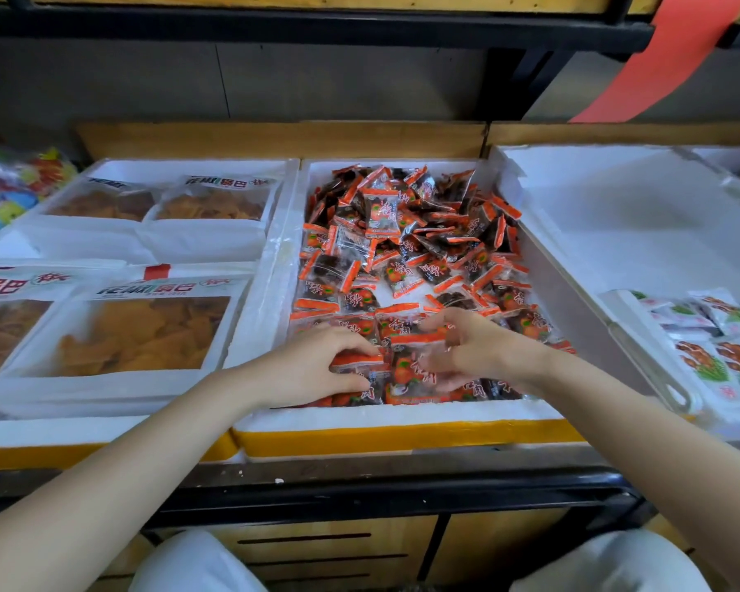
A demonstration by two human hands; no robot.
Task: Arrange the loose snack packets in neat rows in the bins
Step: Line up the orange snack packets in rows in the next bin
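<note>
Progress looks slight. The middle bin (402,414) of white foam holds nearly all the orange snack packets (406,232) in a loose heap, tilted and overlapping every way, thickest toward the back wall. Only at the near wall do a few lie flatter and roughly side by side. I take this for the start of a first row (406,384); sorting the rest is, by my judgement, most of the job.

The left hand (317,365) is down in the near left part of the bin, thumb and fingers pinching an orange packet at that row. The right hand (466,348) sits just beside it, fingers curled above the packets. It is blurred, so I cannot tell whether it grips one or only hovers.

Both hands cover the middle of the near row, so how straight it runs is hidden. The right bin (616,215) is cut off at the frame edge, and its green-and-white packets (718,335) are too blurred to judge for order. The large chip bags (146,331) in the left bin lie flat.
</note>
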